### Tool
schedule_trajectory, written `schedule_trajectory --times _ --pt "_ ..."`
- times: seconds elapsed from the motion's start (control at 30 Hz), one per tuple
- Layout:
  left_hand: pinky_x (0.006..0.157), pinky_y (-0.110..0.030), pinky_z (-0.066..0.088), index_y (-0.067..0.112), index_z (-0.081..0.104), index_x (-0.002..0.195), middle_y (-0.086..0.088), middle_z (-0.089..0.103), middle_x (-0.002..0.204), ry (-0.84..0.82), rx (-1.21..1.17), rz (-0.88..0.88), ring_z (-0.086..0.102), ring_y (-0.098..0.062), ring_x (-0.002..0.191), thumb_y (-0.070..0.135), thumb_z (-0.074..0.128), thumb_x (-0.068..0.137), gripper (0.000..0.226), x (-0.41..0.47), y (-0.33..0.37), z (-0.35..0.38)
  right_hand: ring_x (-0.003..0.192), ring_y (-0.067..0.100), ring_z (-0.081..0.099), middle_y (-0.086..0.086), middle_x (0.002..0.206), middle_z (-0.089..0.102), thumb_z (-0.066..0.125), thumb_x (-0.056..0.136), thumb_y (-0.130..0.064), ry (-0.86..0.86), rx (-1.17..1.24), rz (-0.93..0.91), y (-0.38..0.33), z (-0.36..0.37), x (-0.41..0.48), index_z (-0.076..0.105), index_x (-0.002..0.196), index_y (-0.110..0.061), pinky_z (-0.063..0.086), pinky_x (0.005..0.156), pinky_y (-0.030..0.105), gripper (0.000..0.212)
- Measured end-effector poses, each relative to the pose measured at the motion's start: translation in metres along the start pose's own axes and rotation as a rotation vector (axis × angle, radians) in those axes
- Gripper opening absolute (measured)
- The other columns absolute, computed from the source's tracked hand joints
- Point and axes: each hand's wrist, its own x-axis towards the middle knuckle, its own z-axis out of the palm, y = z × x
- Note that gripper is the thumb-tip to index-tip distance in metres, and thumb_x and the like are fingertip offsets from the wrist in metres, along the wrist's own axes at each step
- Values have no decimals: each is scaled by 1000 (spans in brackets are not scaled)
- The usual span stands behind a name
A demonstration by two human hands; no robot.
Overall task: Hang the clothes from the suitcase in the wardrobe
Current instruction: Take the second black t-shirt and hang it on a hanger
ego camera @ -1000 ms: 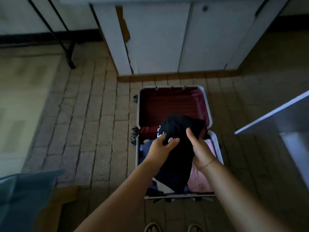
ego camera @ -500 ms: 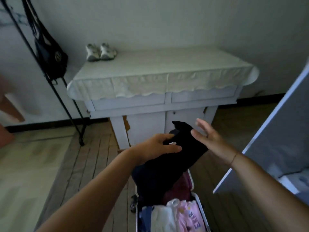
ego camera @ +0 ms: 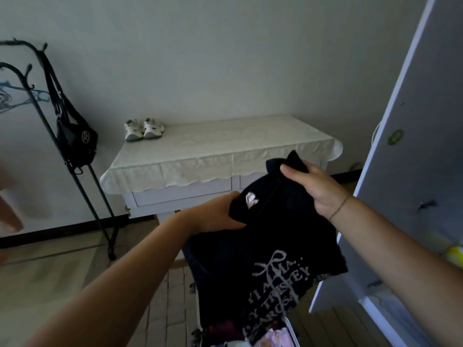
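You hold a black T-shirt (ego camera: 265, 249) up in front of you, above the open suitcase (ego camera: 199, 312) that lies on the floor at 6 o'clock. The cloth is soft, matt and limp, bunched at the top and hanging in loose folds. Pale ornate lettering with a bow-like flourish runs tilted across its lower part, and a small white neck label shows near the collar.

Your left grip (ego camera: 217, 214) is clamped on the shirt's 9 o'clock edge, fingers curled under the cloth just beside the label. Your right grip (ego camera: 316, 187) pinches a peaked fold at the shirt's 1 o'clock corner, thumb across the front, and a thin cord circles that wrist. The hem drapes over the case and hides most of it. A pink garment (ego camera: 276, 338) peeks out beneath.

At 3 o'clock the wardrobe (ego camera: 406, 171) door stands open, a flat, smooth white panel whose leading edge slants just beside the shirt's right side. At 12 o'clock, behind the shirt, a white table (ego camera: 225, 144) with drawers wears a scalloped cream cloth, and a pair of small pale shoes (ego camera: 143, 129) sits at its far left corner. At 9 o'clock a thin black metal coat stand (ego camera: 110, 251) with curled hooks carries a black bag (ego camera: 75, 141). Open floor lies between the stand and the suitcase.
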Motion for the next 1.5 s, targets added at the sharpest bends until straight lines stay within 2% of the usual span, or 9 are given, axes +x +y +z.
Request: schedule_trajectory --times 0.13,0.33,0.57,0.77,0.93,1.1,1.2,1.37,1.5 --pt "82 -33 55 34 33 129 0 59 114 26 -38 18 63 -19 99 27 65 88 53 2 -13 -4 73 19 66 8 88 67 66 85 -16 186 43 -32 -15 -5 0 63 104 -7 56 59 24 22" --pt "70 -31 44 12 62 108 -11 65 96 337 335 -43 61 -28 88 20 53 94 18 33 -4 -9 66 11 67 -1 81 68 64 88 -23 377 -26 -114 -21 -47 -11 65 95 -15 55 56 22 11" --pt "79 -20 41 2 70 107 -7 68 104 605 -160 146 56 -12 94 12 56 93 21 69 63 -6 88 19 66 -1 89 68 64 88 -33 589 -239 -255 -28 -115 -33 64 90 -23 55 79 34 11" --pt "56 -24 48 20 64 85 -2 65 77 387 -742 133 60 -15 67 22 51 97 18 117 149 22 97 17 63 2 104 67 60 90 -30 702 -335 -349 -47 -186 -65 67 104 -23 51 86 29 17" --pt "39 -13 41 9 65 103 0 63 70 324 -723 183 59 -2 45 22 51 98 20 159 206 42 69 -1 64 -3 86 64 57 93 -27 772 -263 -368 -79 -240 -85 62 91 -16 51 61 12 12" --pt "53 -11 49 13 65 104 1 67 80 280 -572 178 63 -7 64 25 54 96 19 205 242 81 76 6 66 -6 84 68 59 92 -24 784 -256 -338 -89 -300 -101 65 84 -21 52 74 24 10" --pt "70 -25 56 9 68 106 -9 71 93 230 -616 166 68 -20 80 30 62 91 26 230 258 98 86 21 67 7 92 69 66 87 -21 790 -240 -300 -98 -335 -109 68 89 -13 53 85 35 9" --pt "69 -24 57 11 69 96 -10 72 94 151 -884 148 70 -20 81 27 65 89 18 263 289 127 91 30 69 17 100 70 74 79 -26 812 -217 -194 -108 -381 -127 68 102 0 55 84 40 35" --pt "71 -23 57 12 68 98 -10 70 97 81 -890 197 68 -21 86 25 59 93 16 286 315 152 89 31 68 18 96 70 69 83 -19 840 -257 -94 -113 -413 -139 70 94 -3 55 82 39 19"
